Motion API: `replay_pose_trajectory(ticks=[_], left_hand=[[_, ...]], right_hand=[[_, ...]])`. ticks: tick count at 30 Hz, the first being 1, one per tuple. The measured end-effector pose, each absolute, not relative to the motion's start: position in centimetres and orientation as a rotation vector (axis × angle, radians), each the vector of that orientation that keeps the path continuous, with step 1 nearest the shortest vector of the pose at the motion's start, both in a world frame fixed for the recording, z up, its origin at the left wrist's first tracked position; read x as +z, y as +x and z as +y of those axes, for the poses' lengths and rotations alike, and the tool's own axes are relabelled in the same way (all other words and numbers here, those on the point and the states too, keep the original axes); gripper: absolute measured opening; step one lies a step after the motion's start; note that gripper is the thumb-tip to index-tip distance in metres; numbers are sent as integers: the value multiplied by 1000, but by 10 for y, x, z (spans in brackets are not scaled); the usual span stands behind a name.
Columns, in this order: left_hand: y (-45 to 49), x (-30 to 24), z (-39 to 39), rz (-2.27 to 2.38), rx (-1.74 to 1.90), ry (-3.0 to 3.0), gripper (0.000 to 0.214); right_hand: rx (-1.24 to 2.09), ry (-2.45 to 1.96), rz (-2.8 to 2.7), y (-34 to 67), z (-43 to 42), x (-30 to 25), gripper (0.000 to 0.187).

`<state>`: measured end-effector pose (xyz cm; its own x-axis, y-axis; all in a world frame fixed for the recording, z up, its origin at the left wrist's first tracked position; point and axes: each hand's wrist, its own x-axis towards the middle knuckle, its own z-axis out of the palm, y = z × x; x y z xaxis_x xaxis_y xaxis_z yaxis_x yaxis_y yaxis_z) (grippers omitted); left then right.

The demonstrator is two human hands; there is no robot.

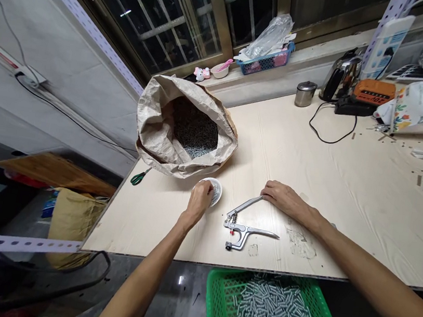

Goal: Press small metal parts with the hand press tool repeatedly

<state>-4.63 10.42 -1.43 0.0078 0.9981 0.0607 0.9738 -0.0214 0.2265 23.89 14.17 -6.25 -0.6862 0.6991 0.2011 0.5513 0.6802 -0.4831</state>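
My left hand [199, 201] is curled with its fingertips dipped into a small white bowl [218, 189] of tiny metal parts; what the fingers pinch is hidden. My right hand [282, 195] lies on the table with its fingers bent over the upper handle of silver hand pliers [243, 227], which rest open on the light wooden table [349, 188]. Just behind the bowl stands an open paper sack [184, 128] filled with dark small metal pieces.
A green basket [216, 295] of small grey tubes sits below the table's front edge. Green-handled scissors [140, 176] lie left of the sack. A kettle [341, 74], a steel cup [305, 93], a black cable [329, 130] and scattered bits occupy the back right.
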Motion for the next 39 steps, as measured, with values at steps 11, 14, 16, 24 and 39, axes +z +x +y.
replay_pose_trajectory(ticks=[11,14,16,24,39], left_hand=[[-33,-7,17,1796,733,1381,20],[-18,-12,5,1661,770,1067,32],[-11,-17,1,1631,792,980,37],[-6,-33,-10,1720,759,1056,39],[-15,-28,10,1606,294,1064,30]], right_hand=[[325,-984,-2635,221,70,-28,20],[329,-1028,-2729,210,55,-39,15],[306,-1024,-2755,207,50,-49,17],[-1,-744,-2746,216,41,-63,25],[-3,-722,-2773,215,43,-65,24]])
